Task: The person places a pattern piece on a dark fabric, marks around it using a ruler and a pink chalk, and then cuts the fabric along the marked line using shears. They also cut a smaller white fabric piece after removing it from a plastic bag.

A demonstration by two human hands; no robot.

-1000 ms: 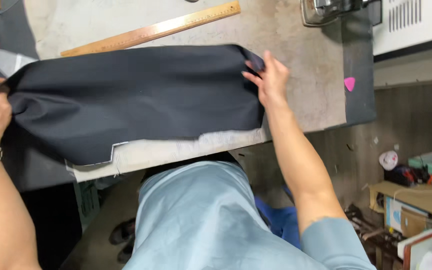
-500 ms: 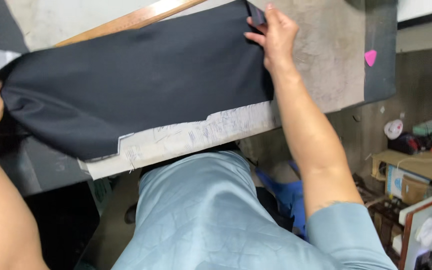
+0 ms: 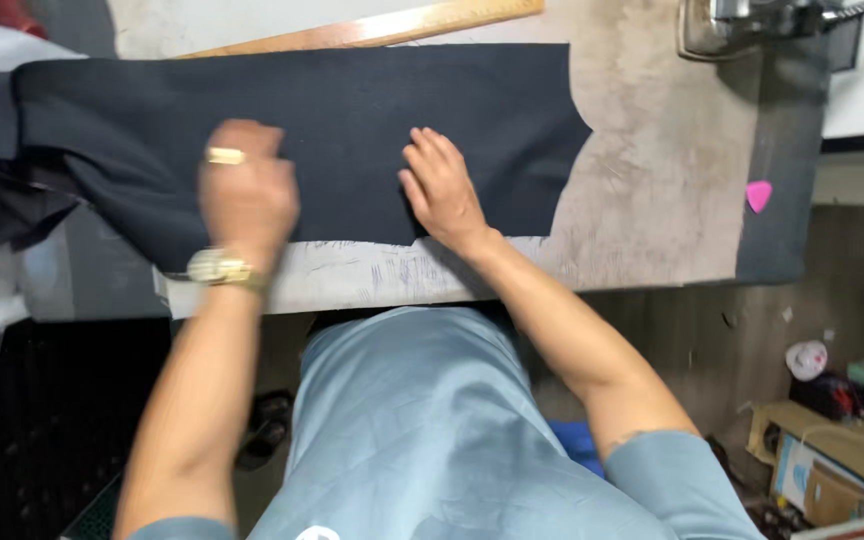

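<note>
A long piece of dark navy cloth (image 3: 352, 110) lies spread flat on the worn grey table (image 3: 642, 200). My left hand (image 3: 247, 195), with a gold ring and a gold watch, rests palm down on the cloth left of centre and looks blurred. My right hand (image 3: 442, 190) lies flat on the cloth near its front edge, fingers together and pointing away from me. Neither hand grips anything. The cloth's left end hangs off the table edge.
A wooden ruler (image 3: 382, 25) lies along the far side of the cloth. A pink piece of tailor's chalk (image 3: 758, 195) sits at the table's right edge. A sewing machine base (image 3: 752, 25) stands at the far right. Boxes (image 3: 832, 460) crowd the floor at the right.
Both hands have let go of the cloth's ends and moved inward onto its top. The cloth, held up and bunched before, now lies flat and stretched along the table.
</note>
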